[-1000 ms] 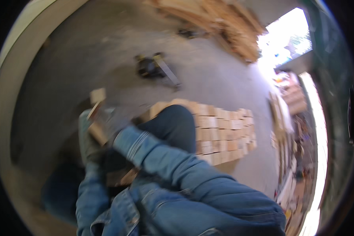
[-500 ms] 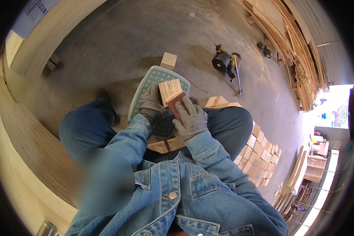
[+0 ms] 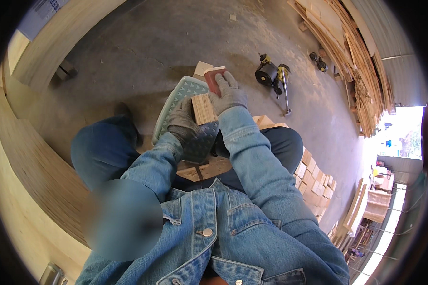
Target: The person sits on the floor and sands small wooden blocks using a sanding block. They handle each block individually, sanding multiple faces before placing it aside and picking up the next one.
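My left hand [image 3: 182, 118], in a grey glove, grips a layered plywood block [image 3: 204, 110] from its left side. The block rests over a pale green plastic stool [image 3: 168, 107] between my knees. My gloved right hand [image 3: 230, 96] holds a sanding block [image 3: 212, 80], a piece of wood faced with reddish-brown sandpaper. It is beyond the plywood block's far right corner; whether the two touch I cannot tell. Behind the stool, another wooden block [image 3: 202, 68] sits on the floor, partly hidden.
Stacked wooden blocks [image 3: 315, 185] lie to the right of my right knee. Yellow-and-black tools [image 3: 273, 76] stand on the concrete floor ahead. Long boards [image 3: 354, 61] are piled at far right. Thick plywood panels [image 3: 38, 161] rise along the left side.
My right hand has moved forward with the sanding block, from the plywood block's near right edge to beyond its far end. The plywood block has turned and tilted slightly in my left hand.
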Motion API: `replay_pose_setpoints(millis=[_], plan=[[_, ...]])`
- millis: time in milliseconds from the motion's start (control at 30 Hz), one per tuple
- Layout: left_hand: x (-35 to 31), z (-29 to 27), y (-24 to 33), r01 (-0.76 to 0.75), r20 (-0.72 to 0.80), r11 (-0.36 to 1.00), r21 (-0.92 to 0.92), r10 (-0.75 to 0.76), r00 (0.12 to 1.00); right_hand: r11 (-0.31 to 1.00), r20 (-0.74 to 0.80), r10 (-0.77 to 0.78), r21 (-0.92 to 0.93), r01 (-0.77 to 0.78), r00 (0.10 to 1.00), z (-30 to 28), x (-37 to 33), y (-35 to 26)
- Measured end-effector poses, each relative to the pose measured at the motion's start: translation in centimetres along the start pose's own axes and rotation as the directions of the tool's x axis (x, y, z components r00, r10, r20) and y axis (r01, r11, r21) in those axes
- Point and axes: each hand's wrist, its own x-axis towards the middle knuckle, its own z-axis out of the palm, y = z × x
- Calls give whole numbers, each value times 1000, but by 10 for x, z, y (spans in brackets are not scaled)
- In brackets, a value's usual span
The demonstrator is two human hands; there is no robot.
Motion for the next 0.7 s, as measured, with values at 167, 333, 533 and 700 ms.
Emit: replay_pose_setpoints(millis=[167,333,533,700], plan=[[1,-4,-3,-15,13,995,99,14,1000,990,65,-131,-52,135,989,-14,-82,-7],[-1,3,-7,-31,26,994,109,28,999,962,72,-268,-43,271,961,-12,-134,3],[9,9,-18,-26,178,995,98,8,984,952,80,-301,-31,304,950,-11,-86,-23],[4,6,-10,26,104,999,44,-30,994,992,54,-126,12,126,991,-12,-9,-39]])
